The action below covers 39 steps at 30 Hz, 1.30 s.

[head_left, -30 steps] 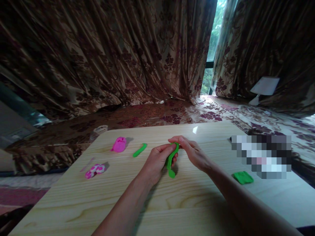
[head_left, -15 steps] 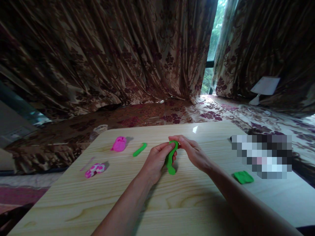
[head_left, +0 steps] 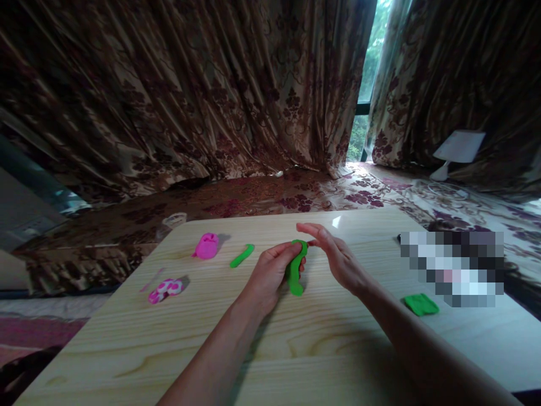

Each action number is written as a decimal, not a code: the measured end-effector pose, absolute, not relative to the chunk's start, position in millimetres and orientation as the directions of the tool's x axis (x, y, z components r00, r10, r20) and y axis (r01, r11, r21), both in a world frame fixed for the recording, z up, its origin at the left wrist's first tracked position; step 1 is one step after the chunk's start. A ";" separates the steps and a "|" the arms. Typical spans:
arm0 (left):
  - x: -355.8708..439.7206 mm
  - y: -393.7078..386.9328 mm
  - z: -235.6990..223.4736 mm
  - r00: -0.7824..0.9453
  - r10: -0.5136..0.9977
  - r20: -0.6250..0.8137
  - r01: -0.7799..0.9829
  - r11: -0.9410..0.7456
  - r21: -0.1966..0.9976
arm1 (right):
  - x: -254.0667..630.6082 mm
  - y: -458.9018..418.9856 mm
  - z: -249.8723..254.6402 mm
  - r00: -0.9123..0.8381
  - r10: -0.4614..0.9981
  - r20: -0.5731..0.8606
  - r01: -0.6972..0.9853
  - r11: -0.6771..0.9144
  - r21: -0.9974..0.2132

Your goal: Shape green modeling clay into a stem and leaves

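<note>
Above the middle of the table, my left hand (head_left: 270, 273) pinches a long, flat strip of green modelling clay (head_left: 295, 276) between thumb and fingers. The strip's upper end curls over by the thumb, and its lower end hangs down with a small bend. My right hand (head_left: 336, 255) is just right of that upper end, its fingers stretched out and holding nothing. Whether a lower fingertip still touches the clay I cannot tell. A shorter green clay strip (head_left: 242, 256) lies on the table left of my hands. To the right rests a flattened green clay piece (head_left: 421, 304).
On the wooden table (head_left: 203, 349) at left are a pink clay shape (head_left: 206, 246), a pink-and-white spotted clay piece (head_left: 165, 290) and a thin pale stick (head_left: 152, 280). A blurred-out patch (head_left: 456, 270) covers something at right. A white lamp (head_left: 460, 146) stands beyond the table.
My right hand has drawn slightly right from the strip's upper end, and its fingers have straightened. The strip's lower end has risen a little; my left hand keeps its pinch.
</note>
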<state>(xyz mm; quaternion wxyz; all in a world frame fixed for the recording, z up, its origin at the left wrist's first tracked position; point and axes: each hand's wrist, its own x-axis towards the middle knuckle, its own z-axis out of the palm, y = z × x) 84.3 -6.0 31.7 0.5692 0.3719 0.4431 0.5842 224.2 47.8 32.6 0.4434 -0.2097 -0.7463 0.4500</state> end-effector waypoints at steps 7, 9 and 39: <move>84.3 -9.5 36.6 -0.064 0.997 -0.034 -0.252 0.017 0.967 | 224.2 48.6 34.7 -0.514 0.708 0.485 -0.035 0.547 -0.836; 85.5 -10.5 36.6 -0.042 0.999 -0.030 -0.202 0.021 0.979 | 225.1 50.5 36.1 -0.478 0.742 0.470 -0.030 0.521 -0.853; 86.5 -9.3 29.6 -0.025 0.992 -0.125 -0.092 0.122 0.988 | 225.1 59.6 30.1 -0.446 0.821 0.356 -0.042 0.379 -0.925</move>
